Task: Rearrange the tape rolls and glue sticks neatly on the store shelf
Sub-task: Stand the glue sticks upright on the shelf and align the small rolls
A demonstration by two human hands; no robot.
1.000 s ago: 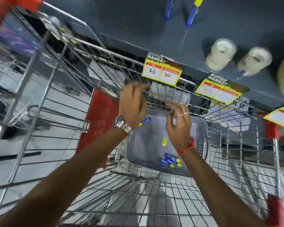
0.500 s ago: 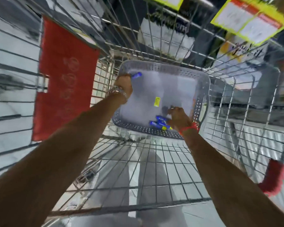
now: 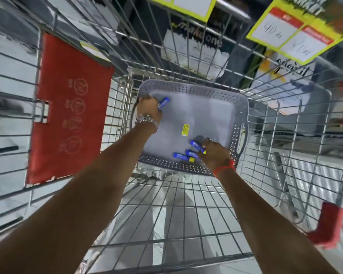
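Note:
A grey perforated basket point(image 3: 244, 107) sits at the bottom of a wire shopping cart point(image 3: 186, 214). My left hand point(image 3: 148, 108) is at the basket's far left corner, closed around a blue glue stick point(image 3: 163, 102) that pokes out past the fingers. My right hand point(image 3: 214, 153) reaches to the basket's near right side. Its fingers touch a cluster of three blue glue sticks with yellow ends point(image 3: 188, 154) lying on the basket floor. Whether it grips one I cannot tell. No tape rolls are in sight.
A small yellow sticker point(image 3: 186, 129) lies on the basket floor. A red panel point(image 3: 67, 107) hangs on the cart's left wall. Yellow price tags point(image 3: 291, 30) mark the shelf edge above. Packaged goods point(image 3: 194, 52) show behind the wires.
The view dropped from the shelf into the cart. Both hands went down into the basket; the left kept its glue stick, and the right reached the loose glue sticks.

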